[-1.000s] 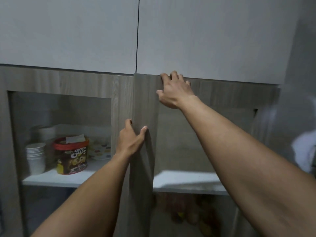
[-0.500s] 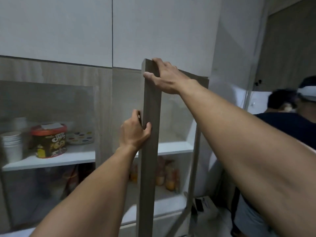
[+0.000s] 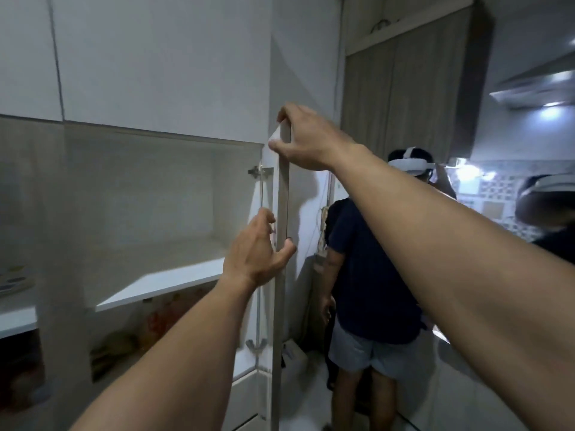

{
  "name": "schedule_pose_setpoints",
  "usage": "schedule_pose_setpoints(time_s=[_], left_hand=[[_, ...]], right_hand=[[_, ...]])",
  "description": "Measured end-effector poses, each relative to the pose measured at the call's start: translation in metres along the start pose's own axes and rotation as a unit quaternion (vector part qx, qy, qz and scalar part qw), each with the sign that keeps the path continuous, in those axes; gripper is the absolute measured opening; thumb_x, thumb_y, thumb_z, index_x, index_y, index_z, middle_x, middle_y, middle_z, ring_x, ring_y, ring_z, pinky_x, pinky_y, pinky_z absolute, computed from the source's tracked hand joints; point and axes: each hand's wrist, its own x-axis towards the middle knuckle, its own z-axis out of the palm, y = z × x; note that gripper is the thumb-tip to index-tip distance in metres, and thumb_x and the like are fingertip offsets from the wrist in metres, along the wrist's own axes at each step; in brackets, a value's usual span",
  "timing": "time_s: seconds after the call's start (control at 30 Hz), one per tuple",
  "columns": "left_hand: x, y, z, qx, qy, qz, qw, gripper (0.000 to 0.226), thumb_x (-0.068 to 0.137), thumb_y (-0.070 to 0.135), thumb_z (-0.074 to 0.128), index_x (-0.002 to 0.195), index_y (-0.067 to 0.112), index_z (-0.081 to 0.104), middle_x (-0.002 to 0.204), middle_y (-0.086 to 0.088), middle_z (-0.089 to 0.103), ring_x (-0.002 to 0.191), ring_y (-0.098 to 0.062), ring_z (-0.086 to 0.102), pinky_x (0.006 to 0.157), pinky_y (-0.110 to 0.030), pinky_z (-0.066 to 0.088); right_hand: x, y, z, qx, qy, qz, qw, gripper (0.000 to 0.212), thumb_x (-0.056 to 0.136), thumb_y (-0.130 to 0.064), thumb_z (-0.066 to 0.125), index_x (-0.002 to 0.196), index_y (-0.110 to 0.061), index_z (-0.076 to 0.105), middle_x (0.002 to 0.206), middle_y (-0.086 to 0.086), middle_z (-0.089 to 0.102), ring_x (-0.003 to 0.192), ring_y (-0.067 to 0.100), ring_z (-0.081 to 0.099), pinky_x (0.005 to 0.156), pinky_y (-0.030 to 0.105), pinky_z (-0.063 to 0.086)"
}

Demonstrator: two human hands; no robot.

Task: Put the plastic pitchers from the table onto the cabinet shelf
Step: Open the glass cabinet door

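The cabinet door [image 3: 281,306] stands swung wide, seen edge-on as a narrow vertical strip. My right hand [image 3: 306,141] grips its top corner. My left hand [image 3: 258,248] holds the door's edge at mid height, thumb on the near side and fingers behind. Inside, a white cabinet shelf [image 3: 161,283] lies bare under an empty compartment. No plastic pitcher and no table are in view.
A person in a dark shirt and grey shorts [image 3: 370,275] stands just right of the door, wearing a white headset. Another person [image 3: 547,209] is at the far right. Packaged goods [image 3: 130,334] sit below the shelf. A patterned plate [image 3: 14,278] lies at the far left.
The door has swung from nearly shut to fully open, both hands staying on it. The view has turned right, so the cups and the cereal tub have left the frame.
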Motion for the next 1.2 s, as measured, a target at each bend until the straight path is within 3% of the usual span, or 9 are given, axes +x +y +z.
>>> schedule_pose_setpoints(time_s=[0.1,0.2,0.27,0.4,0.63,0.83,0.93,1.2], left_hand=[[0.010,0.026,0.035,-0.017,-0.012,0.009,1.000,0.075,0.082,0.056,0.058,0.141,0.021,0.028,0.140,-0.009,0.048,0.117,-0.027,0.057,0.090,-0.041,0.051],[0.025,0.048,0.073,-0.031,-0.034,0.026,0.999,0.099,0.083,0.061,0.055,0.156,0.021,0.000,0.165,-0.008,0.009,0.150,-0.026,0.015,0.117,-0.045,0.028],[0.036,0.060,0.101,-0.037,-0.050,0.035,0.997,0.108,0.080,0.068,0.050,0.156,0.022,-0.011,0.166,-0.009,-0.005,0.153,-0.024,-0.001,0.121,-0.048,0.017],[0.060,0.093,0.157,-0.041,-0.076,0.033,0.996,0.115,0.078,0.070,0.049,0.153,0.019,-0.022,0.164,-0.011,-0.017,0.151,-0.029,-0.013,0.122,-0.051,0.003],[0.090,0.138,0.231,-0.029,-0.088,0.017,0.996,0.117,0.081,0.069,0.048,0.151,0.011,-0.025,0.162,-0.013,-0.021,0.150,-0.033,-0.015,0.119,-0.060,0.001],[0.111,0.162,0.282,-0.027,-0.082,0.011,0.996,0.120,0.081,0.071,0.050,0.150,0.012,-0.027,0.162,-0.014,-0.021,0.150,-0.035,-0.015,0.118,-0.060,-0.001],[0.121,0.166,0.297,-0.021,-0.086,0.014,0.996,0.121,0.080,0.073,0.050,0.150,0.012,-0.028,0.162,-0.014,-0.021,0.150,-0.035,-0.016,0.118,-0.061,0.000],[0.137,0.176,0.323,-0.009,-0.094,0.009,0.996,0.120,0.079,0.071,0.051,0.151,0.014,-0.025,0.163,-0.015,-0.020,0.150,-0.038,-0.014,0.118,-0.063,0.004]], right_hand=[[-0.013,0.034,-0.016,-0.066,0.012,-0.001,0.998,0.048,0.090,-0.044,0.058,0.127,-0.014,0.054,0.126,0.006,0.057,0.110,0.024,0.055,0.090,0.039,0.049],[-0.024,0.067,-0.027,-0.137,0.019,-0.004,0.990,0.048,0.088,-0.042,0.054,0.125,-0.012,0.058,0.125,0.006,0.059,0.116,0.025,0.053,0.096,0.046,0.049],[-0.032,0.091,-0.030,-0.194,0.010,0.001,0.981,0.050,0.090,-0.041,0.050,0.129,-0.011,0.059,0.130,0.007,0.059,0.122,0.027,0.051,0.100,0.049,0.046],[-0.047,0.150,-0.031,-0.272,-0.015,0.031,0.962,0.050,0.097,-0.037,0.044,0.138,-0.011,0.053,0.142,0.009,0.055,0.134,0.030,0.042,0.107,0.050,0.037],[-0.059,0.222,-0.027,-0.309,-0.074,0.118,0.941,0.060,0.101,-0.023,0.044,0.157,-0.012,0.026,0.163,0.010,0.028,0.150,0.032,0.019,0.117,0.056,0.022],[-0.063,0.275,-0.019,-0.302,-0.089,0.166,0.934,0.072,0.100,-0.015,0.052,0.160,-0.012,0.013,0.169,0.008,0.011,0.155,0.030,0.005,0.121,0.058,0.010],[-0.064,0.292,-0.014,-0.294,-0.085,0.175,0.936,0.082,0.097,-0.016,0.061,0.160,-0.012,0.010,0.169,0.008,0.008,0.155,0.031,0.004,0.122,0.056,0.010],[-0.060,0.328,-0.002,-0.273,-0.079,0.191,0.939,0.071,0.101,-0.010,0.050,0.160,-0.010,0.011,0.169,0.009,0.009,0.152,0.033,0.018,0.117,0.052,0.027]])
